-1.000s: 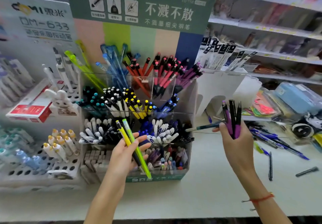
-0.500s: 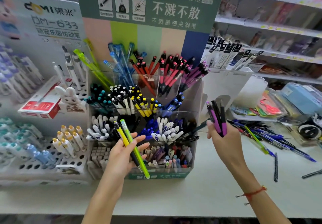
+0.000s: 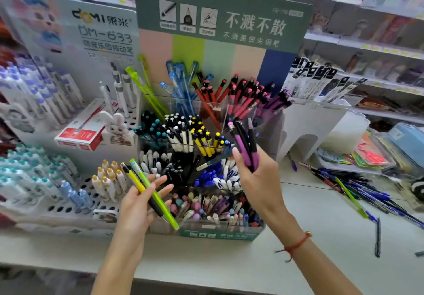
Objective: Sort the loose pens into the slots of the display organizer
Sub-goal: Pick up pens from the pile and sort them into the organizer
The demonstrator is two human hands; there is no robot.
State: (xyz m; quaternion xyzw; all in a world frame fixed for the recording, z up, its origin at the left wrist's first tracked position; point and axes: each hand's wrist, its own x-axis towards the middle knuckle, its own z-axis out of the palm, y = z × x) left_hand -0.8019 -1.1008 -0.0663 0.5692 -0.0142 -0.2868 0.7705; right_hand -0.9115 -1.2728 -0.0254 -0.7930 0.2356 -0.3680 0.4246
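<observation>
The tiered clear display organizer (image 3: 270, 120) stands in the middle of the counter, its slots full of pens grouped by colour. My left hand (image 3: 137, 207) holds a yellow pen (image 3: 135, 181) and a lime-green pen (image 3: 156, 199) across its fingers, in front of the organizer's lower left. My right hand (image 3: 257, 177) grips a bunch of purple and black pens (image 3: 244, 144) upright, with a teal-tipped pen (image 3: 213, 160) sticking out sideways to the left. That hand is in front of the organizer's right middle slots. A heap of loose pens (image 3: 358, 187) lies on the counter to the right.
A white pen rack (image 3: 68, 207) with round holes stands at the left, holding blue and yellow-capped pens. A red and white box (image 3: 78, 134) sits behind it. A white stand (image 3: 314, 120) and packaged stationery (image 3: 371, 152) fill the right. A single black pen (image 3: 377, 237) lies at the counter's right.
My right hand has carried its bunch of pens leftward from the counter's right side to the front of the organizer. The left hand has stayed in place with its two pens.
</observation>
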